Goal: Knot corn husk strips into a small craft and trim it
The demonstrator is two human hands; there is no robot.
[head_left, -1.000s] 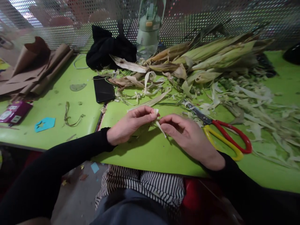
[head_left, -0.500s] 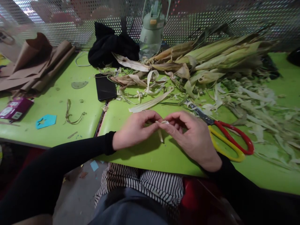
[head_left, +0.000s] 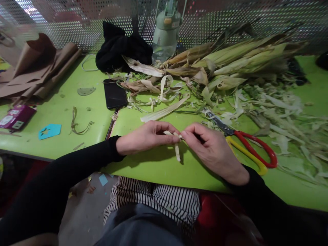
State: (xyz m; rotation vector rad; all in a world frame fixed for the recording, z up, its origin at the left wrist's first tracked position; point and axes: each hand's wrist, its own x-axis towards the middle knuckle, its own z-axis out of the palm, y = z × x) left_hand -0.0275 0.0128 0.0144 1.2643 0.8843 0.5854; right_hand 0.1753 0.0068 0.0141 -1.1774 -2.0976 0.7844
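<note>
A narrow, pale strip of corn husk (head_left: 177, 152) is pinched between my two hands above the green table (head_left: 159, 167). My left hand (head_left: 151, 135) grips it with thumb and forefinger, one end hanging down below the fingertips and another sticking out above the thumb. Close against it, my right hand (head_left: 211, 147) pinches the strip at its right side. Fingers partly hide the middle of the strip. Just right of my right hand lie scissors (head_left: 237, 133) with one red and one yellow handle. A flat husk piece (head_left: 165, 108) rests beyond my hands.
Corn husks (head_left: 241, 61) are heaped at the back, with shredded bits (head_left: 289, 116) on the right. A phone (head_left: 114, 94), black cloth (head_left: 120, 51) and water bottle (head_left: 166, 34) stand farther back. Brown paper (head_left: 38, 68), a purple box (head_left: 16, 118) and blue cutout (head_left: 50, 131) lie left.
My fingertips have shifted slightly, and my right hand has moved a little to the right. More of the husk strip now shows, hanging lower and poking out above my left thumb.
</note>
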